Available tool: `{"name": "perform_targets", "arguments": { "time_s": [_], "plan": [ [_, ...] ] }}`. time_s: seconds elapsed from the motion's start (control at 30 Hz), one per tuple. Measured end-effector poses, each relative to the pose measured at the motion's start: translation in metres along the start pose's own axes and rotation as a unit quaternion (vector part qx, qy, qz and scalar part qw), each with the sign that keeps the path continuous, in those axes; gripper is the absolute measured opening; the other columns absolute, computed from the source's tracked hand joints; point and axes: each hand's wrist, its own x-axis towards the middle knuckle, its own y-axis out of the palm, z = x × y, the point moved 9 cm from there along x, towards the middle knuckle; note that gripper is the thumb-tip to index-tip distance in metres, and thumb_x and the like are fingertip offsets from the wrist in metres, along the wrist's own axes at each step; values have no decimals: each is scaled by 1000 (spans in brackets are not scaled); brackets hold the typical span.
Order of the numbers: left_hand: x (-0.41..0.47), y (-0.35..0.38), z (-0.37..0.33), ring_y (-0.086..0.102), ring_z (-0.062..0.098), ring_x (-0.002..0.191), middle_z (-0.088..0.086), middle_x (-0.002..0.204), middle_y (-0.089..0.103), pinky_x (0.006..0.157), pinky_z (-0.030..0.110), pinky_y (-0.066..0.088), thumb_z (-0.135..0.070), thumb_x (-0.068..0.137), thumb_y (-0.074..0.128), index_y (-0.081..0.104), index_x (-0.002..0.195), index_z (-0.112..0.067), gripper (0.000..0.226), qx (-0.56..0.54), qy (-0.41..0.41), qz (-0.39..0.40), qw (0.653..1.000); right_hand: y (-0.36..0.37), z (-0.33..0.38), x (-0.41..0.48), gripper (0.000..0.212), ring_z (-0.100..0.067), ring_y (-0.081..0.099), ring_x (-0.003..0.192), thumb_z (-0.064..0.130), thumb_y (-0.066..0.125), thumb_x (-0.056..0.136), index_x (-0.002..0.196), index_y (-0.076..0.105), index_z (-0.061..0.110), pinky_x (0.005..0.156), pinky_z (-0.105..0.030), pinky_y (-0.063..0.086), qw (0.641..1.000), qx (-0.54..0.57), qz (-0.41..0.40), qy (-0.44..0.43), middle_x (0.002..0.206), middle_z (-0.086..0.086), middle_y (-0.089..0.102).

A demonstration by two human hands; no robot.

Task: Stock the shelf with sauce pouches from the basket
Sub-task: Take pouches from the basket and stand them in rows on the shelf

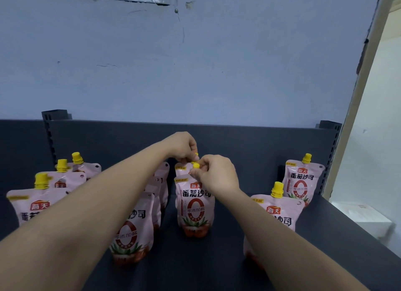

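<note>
Several pink sauce pouches with yellow caps stand in rows on the dark shelf [195, 269]. In the middle row, my right hand [217, 174] pinches the top of the front pouch [195, 208] by its yellow cap. Just behind it, my left hand [184, 148] pinches the cap of a second pouch [181, 168], which is mostly hidden by the front one. Both pouches stand upright. The basket is out of view.
More pouches stand at the left [30, 206], under my left forearm [132, 232], and at the right [282, 212] and back right [302, 180]. The shelf's dark back panel [238, 138] rises behind. A blue wall is above; the shelf edge drops off at right.
</note>
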Motion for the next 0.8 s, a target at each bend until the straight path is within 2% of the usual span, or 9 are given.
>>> {"name": "perform_targets", "arguments": {
  "time_s": [0.13,0.2,0.3,0.37,0.47,0.53,0.6,0.7,0.8],
  "plan": [
    [-4,0,0,65,8,57,-1,72,69,53,20,50,-19,81,75,68,84,-15,8,7,2,-10,1000,-1,3,0,19,-21,65,75,33,72,83,82,68,14,70,-39,57,1000,-7,18,-2,77,-2,68],
    [-8,1,-1,65,10,63,0,80,70,63,26,55,-22,81,75,68,92,-16,14,30,6,-12,999,-1,4,-2,19,-20,65,77,33,73,82,87,69,15,71,-38,56,999,-4,34,-3,80,-1,68],
    [-16,-3,-6,64,15,77,-2,88,67,73,31,54,-26,81,75,68,101,-17,23,67,14,-28,997,-11,6,-7,27,-21,64,85,34,73,81,98,71,14,73,-37,54,998,-27,52,-11,89,-1,68],
    [-22,-7,-10,62,16,80,-4,88,64,72,30,50,-27,81,75,68,103,-17,25,77,19,-37,996,-25,11,-10,33,-23,64,91,36,72,81,103,71,12,79,-40,55,996,-70,54,-29,95,-4,70],
    [-33,-11,-14,63,14,72,-6,82,64,63,27,48,-27,83,74,68,103,-18,23,75,24,-43,996,-49,15,-19,40,-21,61,103,41,74,79,111,70,18,86,-38,52,982,-148,101,-57,105,1,70],
    [-40,-14,-17,62,9,69,-10,78,63,58,23,44,-27,83,73,69,101,-18,20,80,29,-49,995,-65,11,-28,51,-21,52,117,45,75,75,121,65,24,92,-36,47,959,-232,147,-64,118,2,67],
    [-47,-17,-20,62,8,71,-12,79,63,60,22,45,-27,84,72,71,99,-18,18,80,33,-54,995,-82,-3,-36,61,-24,44,123,47,76,73,129,57,29,89,-35,41,924,-334,182,-38,126,2,61],
    [-56,-17,-23,66,13,78,-9,84,66,68,27,54,-24,86,70,71,100,-18,15,86,31,-55,994,-99,-31,-46,57,-26,58,111,39,79,74,124,60,22,88,-37,50,894,-378,232,58,120,-1,64],
    [-61,-15,-24,60,6,75,-12,84,61,64,24,52,-19,88,66,70,102,-18,15,96,32,-60,993,-101,-38,-50,32,-24,67,90,22,77,76,107,69,17,75,-31,56,898,-374,219,72,103,-4,70]
  ]
}}
